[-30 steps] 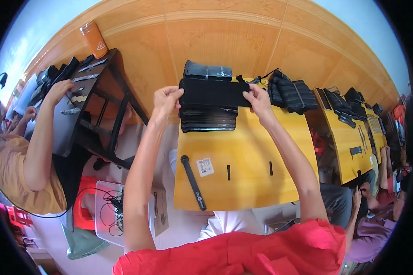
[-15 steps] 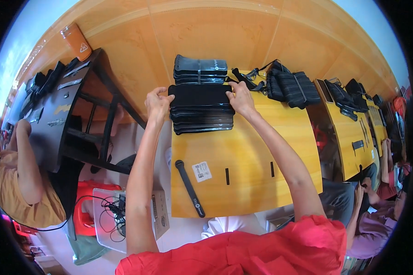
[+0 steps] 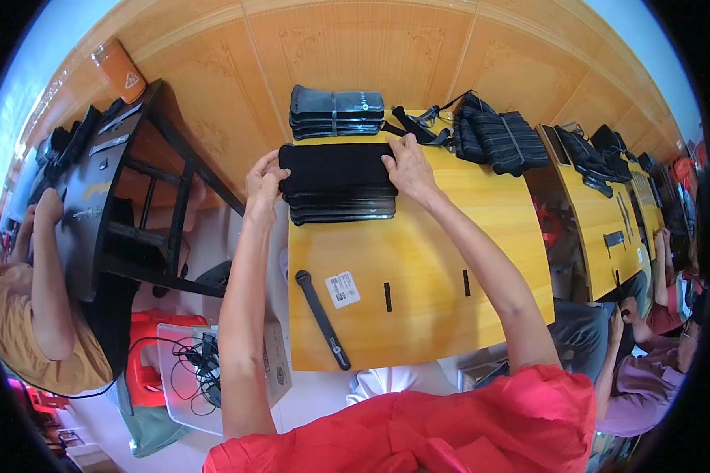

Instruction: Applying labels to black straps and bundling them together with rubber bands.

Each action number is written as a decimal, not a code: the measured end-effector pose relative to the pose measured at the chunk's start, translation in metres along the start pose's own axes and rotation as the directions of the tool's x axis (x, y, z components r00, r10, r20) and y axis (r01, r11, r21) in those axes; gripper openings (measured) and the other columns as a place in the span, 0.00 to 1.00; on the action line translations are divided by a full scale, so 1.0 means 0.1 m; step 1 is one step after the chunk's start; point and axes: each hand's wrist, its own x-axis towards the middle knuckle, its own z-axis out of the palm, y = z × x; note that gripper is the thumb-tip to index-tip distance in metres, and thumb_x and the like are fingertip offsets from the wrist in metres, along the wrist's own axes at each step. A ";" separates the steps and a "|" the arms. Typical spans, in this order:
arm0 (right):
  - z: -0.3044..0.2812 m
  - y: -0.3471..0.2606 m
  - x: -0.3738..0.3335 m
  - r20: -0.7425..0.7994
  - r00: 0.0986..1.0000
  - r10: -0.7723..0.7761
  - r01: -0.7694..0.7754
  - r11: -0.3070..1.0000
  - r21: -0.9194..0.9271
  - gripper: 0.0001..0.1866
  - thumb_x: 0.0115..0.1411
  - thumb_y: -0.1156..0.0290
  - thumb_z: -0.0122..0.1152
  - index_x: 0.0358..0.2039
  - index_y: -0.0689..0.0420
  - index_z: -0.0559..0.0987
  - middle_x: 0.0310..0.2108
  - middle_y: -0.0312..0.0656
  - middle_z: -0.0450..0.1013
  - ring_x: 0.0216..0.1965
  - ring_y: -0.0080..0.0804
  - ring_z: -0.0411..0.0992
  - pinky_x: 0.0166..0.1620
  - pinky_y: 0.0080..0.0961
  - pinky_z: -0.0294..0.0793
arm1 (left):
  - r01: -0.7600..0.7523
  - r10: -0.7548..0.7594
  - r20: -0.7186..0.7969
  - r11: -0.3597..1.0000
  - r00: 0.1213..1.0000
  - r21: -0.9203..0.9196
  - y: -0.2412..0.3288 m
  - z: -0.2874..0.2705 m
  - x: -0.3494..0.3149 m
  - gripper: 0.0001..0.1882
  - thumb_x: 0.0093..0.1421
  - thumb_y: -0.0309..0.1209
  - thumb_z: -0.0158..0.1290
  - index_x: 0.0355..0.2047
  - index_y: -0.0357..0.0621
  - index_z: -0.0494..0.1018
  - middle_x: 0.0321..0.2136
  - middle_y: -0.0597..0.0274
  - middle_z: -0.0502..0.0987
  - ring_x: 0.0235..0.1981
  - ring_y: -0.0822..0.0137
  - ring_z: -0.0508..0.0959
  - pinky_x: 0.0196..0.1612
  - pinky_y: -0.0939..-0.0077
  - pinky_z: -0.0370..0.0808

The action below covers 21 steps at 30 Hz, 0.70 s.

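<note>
A flat black fabric panel (image 3: 335, 167) lies across the top of a stack of similar dark panels (image 3: 341, 210) at the table's far left. My left hand (image 3: 263, 183) pinches its left end between thumb and fingers. At the opposite end my right hand (image 3: 409, 169) is closed on the panel's right edge, thumb on top. Both arms reach forward over the table. Nearer to me lie a dark strap (image 3: 322, 319) with a rounded end, a white printed label (image 3: 342, 289) and two short black strips, the left strip (image 3: 387, 297) and the right strip (image 3: 466, 283).
Behind the stack sits a banded bundle of dark panels (image 3: 335, 113). Black straps (image 3: 418, 126) and a tied black bundle (image 3: 501, 138) are at the back of the yellow table (image 3: 418, 339). A dark table (image 3: 95, 244) and a clear bin of cables (image 3: 185, 418) stand left. Co-workers sit on both sides.
The top panel now covers more of the stack's front, with both hands still at its ends. The whole view has shifted slightly.
</note>
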 end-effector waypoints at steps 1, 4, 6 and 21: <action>-0.02 -0.01 0.03 0.001 1.000 0.000 0.000 1.000 0.000 0.20 0.57 0.64 0.51 0.50 0.58 0.69 0.44 0.50 0.63 0.48 0.48 0.66 0.48 0.42 0.67 | 0.051 -0.049 0.054 0.998 0.997 -0.047 0.04 0.00 -0.02 0.24 0.46 0.19 0.53 0.46 0.44 0.73 0.26 0.64 0.74 0.27 0.74 0.72 0.27 0.81 0.68; -0.19 -0.04 0.21 -0.039 0.974 -0.221 0.224 0.967 0.118 0.34 0.53 0.56 0.58 0.58 0.57 0.61 0.53 0.51 0.60 0.54 0.50 0.60 0.56 0.41 0.59 | 0.022 -0.016 0.081 0.998 0.997 -0.067 0.09 0.03 -0.01 0.24 0.47 0.19 0.50 0.47 0.44 0.72 0.28 0.64 0.75 0.27 0.74 0.73 0.29 0.81 0.69; -0.28 -0.18 0.25 0.035 0.942 -0.335 0.334 0.942 0.028 0.39 0.48 0.52 0.61 0.58 0.56 0.60 0.53 0.51 0.60 0.55 0.50 0.59 0.56 0.45 0.57 | 0.022 -0.019 0.073 0.999 0.997 -0.032 0.14 0.05 -0.05 0.24 0.47 0.19 0.50 0.47 0.43 0.72 0.28 0.64 0.75 0.27 0.74 0.73 0.30 0.81 0.70; 0.08 -0.43 -0.04 0.251 0.865 -0.434 0.482 0.858 -0.179 0.55 0.32 0.59 0.75 0.62 0.45 0.54 0.45 0.50 0.64 0.48 0.47 0.63 0.48 0.42 0.61 | -0.356 0.362 -0.007 0.919 0.932 0.172 -0.60 -0.16 -0.56 0.18 0.54 0.32 0.57 0.44 0.39 0.71 0.29 0.62 0.74 0.30 0.75 0.72 0.32 0.83 0.69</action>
